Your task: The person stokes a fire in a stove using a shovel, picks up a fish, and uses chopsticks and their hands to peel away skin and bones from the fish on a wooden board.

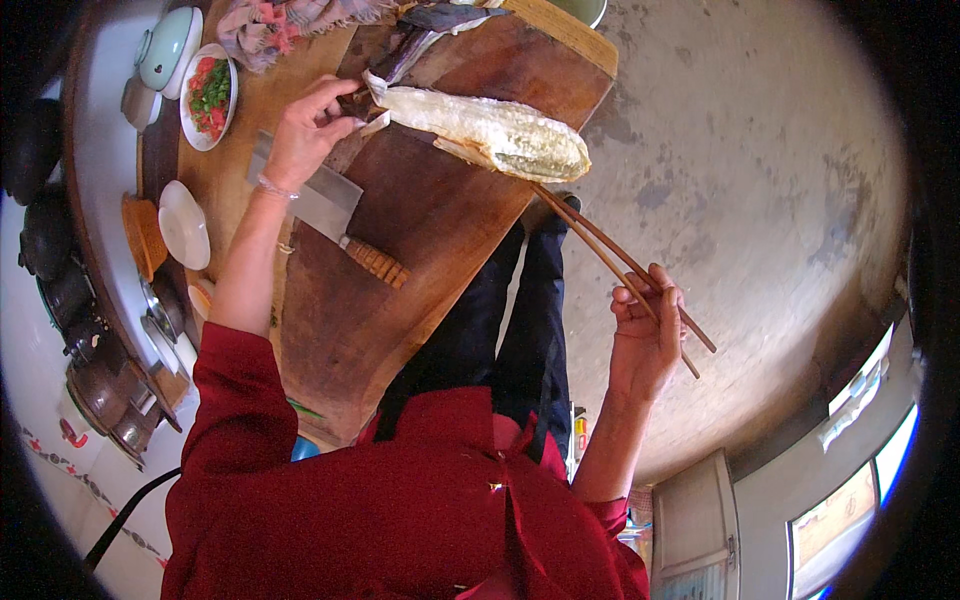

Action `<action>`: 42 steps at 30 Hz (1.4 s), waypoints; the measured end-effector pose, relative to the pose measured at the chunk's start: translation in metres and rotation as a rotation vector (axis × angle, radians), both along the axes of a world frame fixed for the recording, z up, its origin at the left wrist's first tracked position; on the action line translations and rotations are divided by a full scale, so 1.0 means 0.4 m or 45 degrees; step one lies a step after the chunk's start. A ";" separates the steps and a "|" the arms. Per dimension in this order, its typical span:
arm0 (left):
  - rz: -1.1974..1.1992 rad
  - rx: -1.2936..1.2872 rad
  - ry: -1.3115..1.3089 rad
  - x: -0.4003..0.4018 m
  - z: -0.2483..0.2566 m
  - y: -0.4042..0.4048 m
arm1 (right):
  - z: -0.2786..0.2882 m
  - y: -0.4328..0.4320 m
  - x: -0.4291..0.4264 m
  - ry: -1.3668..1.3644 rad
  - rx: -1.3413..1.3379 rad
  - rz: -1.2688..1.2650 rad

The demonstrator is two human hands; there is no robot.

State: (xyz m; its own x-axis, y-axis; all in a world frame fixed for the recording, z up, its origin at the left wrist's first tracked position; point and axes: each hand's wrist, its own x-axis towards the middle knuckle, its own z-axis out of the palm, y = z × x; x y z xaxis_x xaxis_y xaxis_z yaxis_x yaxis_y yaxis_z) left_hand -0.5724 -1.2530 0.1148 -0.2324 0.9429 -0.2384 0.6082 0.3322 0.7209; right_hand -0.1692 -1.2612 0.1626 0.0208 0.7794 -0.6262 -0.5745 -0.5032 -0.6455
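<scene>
My left hand (313, 131) pinches the tail of a pale, coated fish (487, 131), which hangs out over the edge of a dark wooden cutting board (442, 195). In my right hand (649, 337) is a pair of wooden chopsticks (607, 251); their tips are close to the underside of the fish, and whether they touch it I cannot tell. A cleaver (322, 199) with a ridged wooden handle lies on the board below my left wrist. Behind the fish tail, another fish or piece of one, dark and pale (442, 26), rests on the board.
Left of the board stand a bowl of chopped red and green vegetables (210, 97), a pale green lidded dish (166, 49), white plates (184, 225) and an orange basket (142, 236). A checked cloth (277, 26) lies at the top. Concrete floor (735, 187) spreads to the right.
</scene>
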 end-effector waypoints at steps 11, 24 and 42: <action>-0.136 0.042 -0.073 -0.039 0.006 0.009 | 0.009 0.002 -0.023 -0.009 -0.039 0.015; -0.070 -0.234 -0.273 -0.028 0.051 0.041 | 0.001 -0.002 -0.032 -0.089 -0.025 0.072; -0.022 -0.154 -0.304 0.020 0.091 0.053 | 0.045 0.061 -0.023 -0.314 0.199 0.132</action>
